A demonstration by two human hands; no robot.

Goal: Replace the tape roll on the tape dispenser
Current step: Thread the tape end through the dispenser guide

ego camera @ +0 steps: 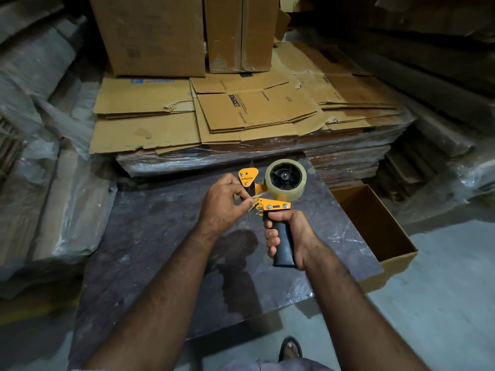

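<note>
The right hand (288, 236) is wrapped tight around the black handle of the tape dispenser (273, 203) and holds it up over the dark counter (150, 236). A full, clear tape roll (286, 180) already sits on the black wheel at the top of the dispenser. The left hand (223, 203) pinches the loose end of the tape between its thumb and fingers, just beside the yellow front plate.

So the new roll looks to be on, and the job now seems to be feeding the tape through the front. To do it well, the right hand should keep the dispenser steady. The left hand should pull the tape slowly and keep it flat, so it does not twist or stick to itself. The sticky side should face away from the roller. The sharp teeth at the front could nick a finger, so go slowly there.

An open cardboard box (375, 231) sits to the right.
</note>
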